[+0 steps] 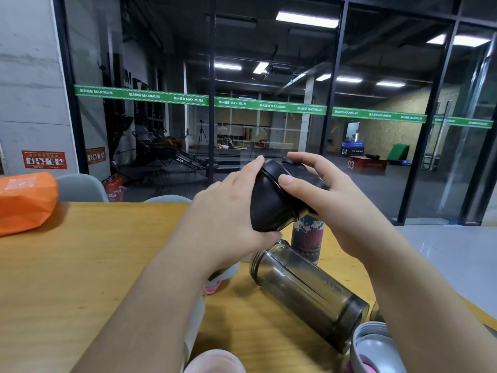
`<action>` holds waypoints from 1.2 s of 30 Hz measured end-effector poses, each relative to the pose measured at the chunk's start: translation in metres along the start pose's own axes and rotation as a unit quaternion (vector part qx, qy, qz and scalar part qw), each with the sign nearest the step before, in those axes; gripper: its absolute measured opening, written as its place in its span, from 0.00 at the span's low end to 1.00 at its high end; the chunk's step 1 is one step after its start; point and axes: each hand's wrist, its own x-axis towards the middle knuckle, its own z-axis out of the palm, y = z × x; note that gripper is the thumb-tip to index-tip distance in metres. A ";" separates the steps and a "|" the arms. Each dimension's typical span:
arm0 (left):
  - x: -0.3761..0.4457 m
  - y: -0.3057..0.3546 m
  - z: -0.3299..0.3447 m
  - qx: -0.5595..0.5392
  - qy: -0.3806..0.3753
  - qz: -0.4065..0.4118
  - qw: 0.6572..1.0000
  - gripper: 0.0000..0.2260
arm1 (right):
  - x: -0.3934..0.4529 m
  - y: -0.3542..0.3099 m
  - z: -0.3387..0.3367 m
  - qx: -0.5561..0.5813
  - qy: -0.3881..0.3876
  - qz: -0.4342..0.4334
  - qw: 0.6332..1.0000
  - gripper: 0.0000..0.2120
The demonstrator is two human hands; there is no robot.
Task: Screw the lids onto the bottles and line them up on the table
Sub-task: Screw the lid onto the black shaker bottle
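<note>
At the near edge of the wooden table (88, 265), a pale rounded top (215, 362) and a grey lid with a pink inside (376, 351) are sitting low in view, the lid just beside the base of a smoky transparent bottle (309, 294) that is lying on its side with its threaded open mouth pointing left. A pink-and-white piece (217, 281) is peeking out from under the left forearm. Behind the lying bottle, a patterned bottle (308, 240) is standing upright. Above the table, the left hand (228, 219) is gripping the tilted black bottle (271, 200), fingers curled around its body, thumb underneath. The right hand (322, 195) is wrapping its fingers and thumb around the black lid (298, 170) at the bottle's top. Far left, an orange bag (24, 200) is resting on the table, with grey chairs (80, 187) beyond it before a glass wall (269, 103).
</note>
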 end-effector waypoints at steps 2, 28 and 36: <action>-0.001 -0.002 -0.004 -0.066 -0.018 -0.028 0.997 0.47 | -0.001 -0.002 -0.005 -0.011 -0.019 -0.016 1.000 0.23; 0.000 0.005 0.005 -0.318 -0.086 -0.046 0.943 0.44 | -0.001 -0.008 -0.006 -0.012 0.015 -0.048 0.999 0.12; -0.001 0.010 0.005 -0.283 -0.082 -0.060 0.954 0.47 | 0.000 -0.008 -0.005 -0.013 0.030 -0.043 0.999 0.15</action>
